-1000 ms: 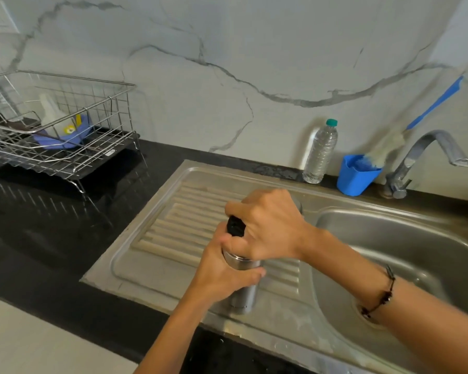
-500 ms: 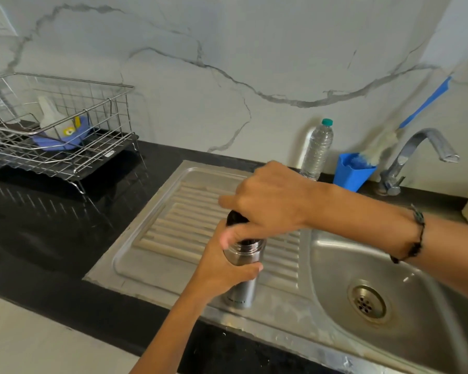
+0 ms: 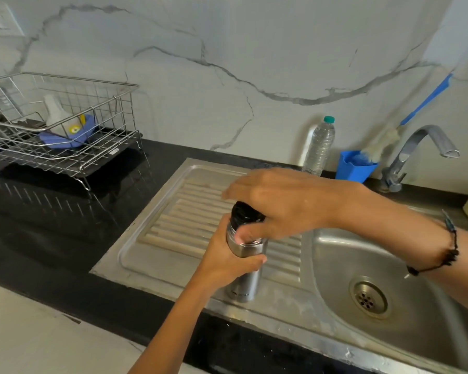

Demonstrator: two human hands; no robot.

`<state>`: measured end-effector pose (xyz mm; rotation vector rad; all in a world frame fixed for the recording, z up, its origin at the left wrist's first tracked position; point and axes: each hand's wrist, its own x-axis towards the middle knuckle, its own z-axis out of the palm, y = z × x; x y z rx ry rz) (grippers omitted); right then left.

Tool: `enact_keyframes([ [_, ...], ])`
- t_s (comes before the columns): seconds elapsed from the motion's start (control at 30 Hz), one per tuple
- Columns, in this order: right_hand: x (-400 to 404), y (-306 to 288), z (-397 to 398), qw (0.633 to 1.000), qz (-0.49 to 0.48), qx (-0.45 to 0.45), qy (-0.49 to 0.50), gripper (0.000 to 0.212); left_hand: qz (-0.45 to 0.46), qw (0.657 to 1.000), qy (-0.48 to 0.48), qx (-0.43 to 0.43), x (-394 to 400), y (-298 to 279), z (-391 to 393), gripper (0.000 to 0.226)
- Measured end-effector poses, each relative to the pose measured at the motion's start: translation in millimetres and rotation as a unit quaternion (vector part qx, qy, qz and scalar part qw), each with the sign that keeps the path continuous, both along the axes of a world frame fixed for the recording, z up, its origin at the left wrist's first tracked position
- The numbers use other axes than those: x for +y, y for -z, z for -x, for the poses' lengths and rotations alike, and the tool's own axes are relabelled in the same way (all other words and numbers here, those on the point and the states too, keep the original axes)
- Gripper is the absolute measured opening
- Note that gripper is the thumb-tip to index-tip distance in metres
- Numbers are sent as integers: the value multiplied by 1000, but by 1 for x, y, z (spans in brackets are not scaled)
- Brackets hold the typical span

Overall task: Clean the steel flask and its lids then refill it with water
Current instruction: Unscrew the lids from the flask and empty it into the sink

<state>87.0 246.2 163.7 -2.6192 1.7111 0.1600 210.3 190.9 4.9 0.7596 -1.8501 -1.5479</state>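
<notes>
The steel flask (image 3: 244, 265) stands upright on the ribbed draining board (image 3: 173, 228) of the steel sink (image 3: 335, 314), near the front edge. On its top sits a black lid (image 3: 245, 215).

The left hand (image 3: 223, 261) comes up from 6 o'clock. Its grip is closed around the flask's upper body, with the thumb across the front. The right hand (image 3: 281, 205) reaches in from 3 o'clock and sits over the lid. Its thumb touches the flask's neck just below the lid, and the fingers stretch out above the lid. They look blurry, so I cannot tell if this grip is holding the lid or not. A dark bracelet (image 3: 443, 255) is on the right wrist.

At 3 o'clock from the flask is the sink bowl with its round drain (image 3: 369, 297).

At 1 o'clock, by the wall, stands a clear plastic water bottle (image 3: 319, 147) with a green cap. Just beside it, further right, is a blue cup (image 3: 353, 168) with a bottle brush (image 3: 384, 141) leaning in it. The brush has a blue handle. Next to the cup is the silver tap (image 3: 416, 147).

At 10 o'clock, well apart from the flask, a wire dish rack (image 3: 65, 130) sits on the black counter (image 3: 52, 225). A blue and white thing (image 3: 68, 130) lies inside it.

The wall (image 3: 227, 49) behind is white marble with grey lines.
</notes>
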Motion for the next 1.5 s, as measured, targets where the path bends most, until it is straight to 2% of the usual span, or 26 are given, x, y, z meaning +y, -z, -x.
enact_keyframes([
  [0.07, -1, 1, -3, 995, 53, 76, 30, 43, 7, 1000, -1, -3, -1, 1, 0, 65],
  [0.1, 0, 2, -5, 996, 49, 72, 25, 35, 9, 1000, -2, -5, -2, 2, 0, 65],
  [0.17, 2, 4, -7, 1000, 11, 24, -4, 15, 15, 1000, -3, -5, -3, 3, 0, 66],
  [0.27, 3, 2, -2, 998, -42, -30, -32, 24, 17, 1000, -6, -3, -3, 3, 1, 69],
  [0.33, 6, 0, -1, 997, -35, -69, -4, 16, 12, 1000, 0, 1, -2, 2, 1, 69],
  [0.43, 6, 4, -1, 998, 24, -5, 56, 31, 9, 1000, 1, 2, -1, 2, 0, 66],
  [0.5, 5, 5, -1, 999, 11, -25, 33, 23, 6, 1000, 6, 0, -2, 1, 0, 67],
  [0.57, 4, 3, 0, 997, -42, -69, -17, 13, 3, 1000, 10, -1, -1, 2, 0, 71],
  [0.67, 5, -3, 1, 994, -72, -82, -20, 26, 6, 1000, 10, 5, -2, 3, 0, 79],
  [0.77, 2, 0, 2, 999, -23, 6, 25, 26, 6, 1000, 12, 5, -2, 3, 0, 76],
  [0.8, 1, 0, 3, 1000, -19, 10, 21, 22, 3, 1000, 11, 4, -2, 3, 0, 73],
  [0.83, 0, 1, 2, 1000, -28, -8, 7, 16, 1, 1000, 11, 4, -2, 2, 0, 72],
  [0.87, 0, 0, 1, 998, -46, -36, -12, 19, 1, 1000, 11, 5, -1, 2, 0, 73],
  [0.93, -1, 0, 4, 994, -83, -68, -33, 40, 3, 1000, 13, 7, -1, 2, 1, 81],
  [1.0, -2, -3, 6, 993, -97, -72, -7, 48, 3, 1000, 17, 8, -1, 2, 0, 81],
  [1.1, -2, -2, 9, 996, -80, -24, 36, 41, 3, 1000, 18, 6, -2, 2, -1, 80],
  [1.17, -2, -1, 10, 996, -76, -31, 32, 33, 3, 1000, 14, 5, -2, 3, -1, 81],
  [1.3, -1, -1, 10, 988, -131, -85, 2, 56, 16, 1000, 17, 5, -1, 2, 1, 87],
  [1.37, 0, -2, 8, 985, -137, -103, 20, 51, 18, 1000, 19, 7, -1, 1, 0, 86],
  [1.5, -3, -1, 3, 995, -87, -17, 33, 39, 9, 1000, 11, 3, 1, 0, 0, 76],
])
